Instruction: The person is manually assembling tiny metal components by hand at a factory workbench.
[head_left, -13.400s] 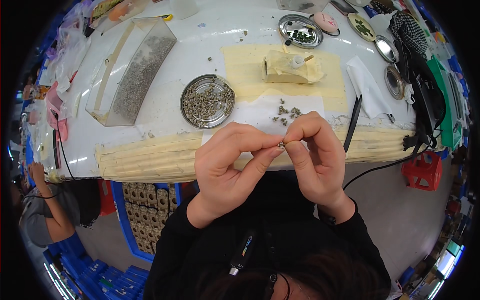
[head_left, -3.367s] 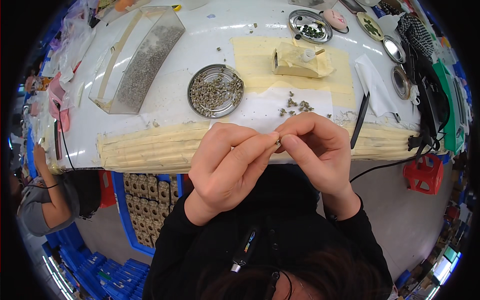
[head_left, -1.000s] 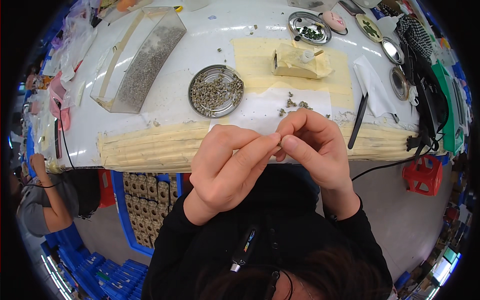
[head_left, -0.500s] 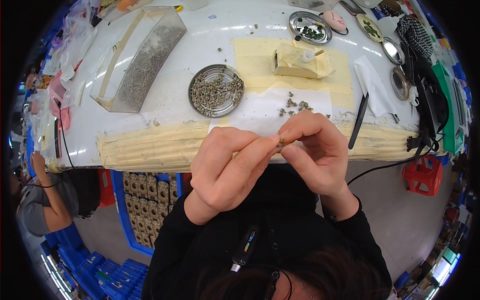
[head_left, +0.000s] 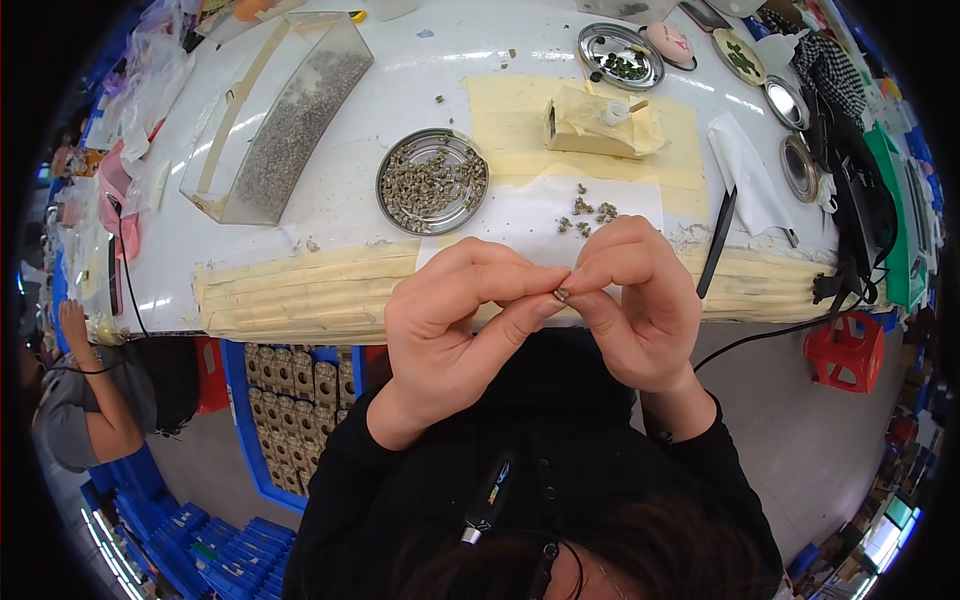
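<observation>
Between the fingertips of my left hand (head_left: 455,325) and my right hand (head_left: 638,300) is a small greyish-brown part (head_left: 562,295). Both hands pinch it, close together over the table's near edge; its exact form is too small to make out. Just beyond my right hand, several similar small parts (head_left: 582,207) lie loose on a white sheet of paper (head_left: 520,215). Left of the paper's far side stands a round metal dish (head_left: 382,190) holding many more such parts.
A clear plastic bin (head_left: 215,150) of small grey pieces stands at the far left. A tape-covered block (head_left: 590,120) sits behind the paper. Black tweezers (head_left: 718,245) and a white cloth (head_left: 750,170) lie right. A blue crate (head_left: 240,400) is below; another person (head_left: 85,410) sits left.
My left hand has turned, its thumb now showing against the part. My right hand has shifted slightly, and the small part sits a little lower between the fingertips.
</observation>
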